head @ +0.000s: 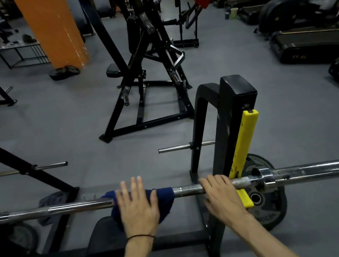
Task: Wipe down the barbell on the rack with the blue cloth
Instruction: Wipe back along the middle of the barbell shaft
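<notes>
Head view looks down on a steel barbell [65, 208] running straight across the lower part of the frame, from the left edge to the right edge. It lies on a black rack [232, 118] whose upright rises right of centre, with a yellow guard [244, 145] fixed along its side.

A blue cloth [166, 197] is draped over the bar just left of centre and hangs below it on the near side. The left hand [138, 209] lies flat on top of the cloth, fingers straight and spread, pressing it against the bar; the fingertips reach past the bar toward the top of the frame. A thin dark band [140, 236] circles that wrist.

The right hand [220, 193] rests on the bare bar to the right of the cloth, just beside the yellow guard, with its fingers curled over the top of the steel in a loose grasp. The two hands are near each other but apart.

Behind the bar at lower right, a black weight plate [269, 205] stands against the rack's base. A black bench pad [99, 235] shows below the cloth at lower centre. Grey floor [74, 121] fills the middle of the frame, with an orange pillar [53, 29] at upper left and treadmills [314, 38] at upper right.
</notes>
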`<state>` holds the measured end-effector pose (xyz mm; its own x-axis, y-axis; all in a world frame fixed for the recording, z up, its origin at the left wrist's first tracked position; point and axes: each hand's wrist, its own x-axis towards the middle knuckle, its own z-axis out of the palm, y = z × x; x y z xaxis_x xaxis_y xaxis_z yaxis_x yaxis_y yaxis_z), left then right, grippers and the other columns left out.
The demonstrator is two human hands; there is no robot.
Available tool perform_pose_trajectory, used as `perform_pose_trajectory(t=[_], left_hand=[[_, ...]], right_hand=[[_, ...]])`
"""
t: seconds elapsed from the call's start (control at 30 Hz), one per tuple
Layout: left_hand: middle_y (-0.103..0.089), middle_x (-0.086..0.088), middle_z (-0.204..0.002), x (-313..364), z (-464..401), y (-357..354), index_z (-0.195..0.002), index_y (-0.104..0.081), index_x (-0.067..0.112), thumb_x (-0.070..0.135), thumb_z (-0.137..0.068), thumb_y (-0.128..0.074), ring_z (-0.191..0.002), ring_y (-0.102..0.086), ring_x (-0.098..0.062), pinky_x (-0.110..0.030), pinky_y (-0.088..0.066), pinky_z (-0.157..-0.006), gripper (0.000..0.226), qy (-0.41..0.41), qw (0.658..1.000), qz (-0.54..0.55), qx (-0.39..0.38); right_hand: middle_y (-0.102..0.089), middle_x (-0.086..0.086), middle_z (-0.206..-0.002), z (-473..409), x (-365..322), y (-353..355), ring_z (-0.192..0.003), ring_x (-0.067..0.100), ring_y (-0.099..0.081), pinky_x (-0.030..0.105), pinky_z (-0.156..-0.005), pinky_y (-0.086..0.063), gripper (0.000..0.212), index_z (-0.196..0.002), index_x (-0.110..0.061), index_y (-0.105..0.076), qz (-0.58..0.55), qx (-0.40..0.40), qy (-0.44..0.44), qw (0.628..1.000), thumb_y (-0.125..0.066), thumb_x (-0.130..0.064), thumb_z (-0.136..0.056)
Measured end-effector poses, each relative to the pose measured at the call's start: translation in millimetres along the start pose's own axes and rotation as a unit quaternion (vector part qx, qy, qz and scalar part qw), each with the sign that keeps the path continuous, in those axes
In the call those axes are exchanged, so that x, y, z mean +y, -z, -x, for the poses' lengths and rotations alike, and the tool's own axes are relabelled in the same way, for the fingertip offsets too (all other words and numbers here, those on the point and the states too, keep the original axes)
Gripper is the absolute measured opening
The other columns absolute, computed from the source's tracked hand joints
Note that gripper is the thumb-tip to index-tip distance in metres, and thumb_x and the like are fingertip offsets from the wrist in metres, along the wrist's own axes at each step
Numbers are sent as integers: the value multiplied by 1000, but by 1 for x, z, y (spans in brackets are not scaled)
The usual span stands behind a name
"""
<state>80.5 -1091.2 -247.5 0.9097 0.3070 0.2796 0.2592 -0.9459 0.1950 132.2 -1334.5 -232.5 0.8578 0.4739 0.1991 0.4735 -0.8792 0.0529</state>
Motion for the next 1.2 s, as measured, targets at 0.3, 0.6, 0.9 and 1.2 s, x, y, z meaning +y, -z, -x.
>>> perform_pose_trajectory(t=[0.3, 0.6, 0.9, 1.2], left_hand=[[-52, -15, -149, 25, 4, -10, -149, -47, 13, 55, -104, -28, -131, -54, -34, -45, -25, -119, 65, -168, 984, 39, -43], [-50, -18, -149, 19, -2, -12, -145, -51, 5, 40, -106, -26, -139, -46, -40, -55, -22, -121, 57, -85, 996, 37, 17], [-39, -12, -159, -23, 7, -9, -155, -37, 11, 48, -102, -37, -145, -38, -30, -47, -25, -120, 64, -139, 989, 38, 14], [-45, -10, -155, 74, 15, -28, -147, -50, 10, 44, -103, -35, -141, -45, -31, -51, -21, -121, 58, -118, 991, 55, 9]], right_hand=[[-61, 3, -63, -20, -4, -1, -55, 27, -59, 37, -53, -45, 42, -74, -19, -57, 35, -52, -33, 997, -91, -16, -50], [-73, 10, -104, -58, 2, 33, -98, 34, -68, 34, -77, -50, 28, -96, -16, -71, -19, -269, -27, 963, -59, -33, -77], [-67, 5, -98, -55, 9, 31, -91, 31, -65, 35, -73, -48, 19, -92, -24, -59, -63, -266, -21, 962, -62, -36, -78], [-56, 3, -70, -27, -24, -8, -61, 26, -58, 37, -54, -45, 7, -77, -19, -55, -10, 56, 37, 998, -61, -15, -75]])
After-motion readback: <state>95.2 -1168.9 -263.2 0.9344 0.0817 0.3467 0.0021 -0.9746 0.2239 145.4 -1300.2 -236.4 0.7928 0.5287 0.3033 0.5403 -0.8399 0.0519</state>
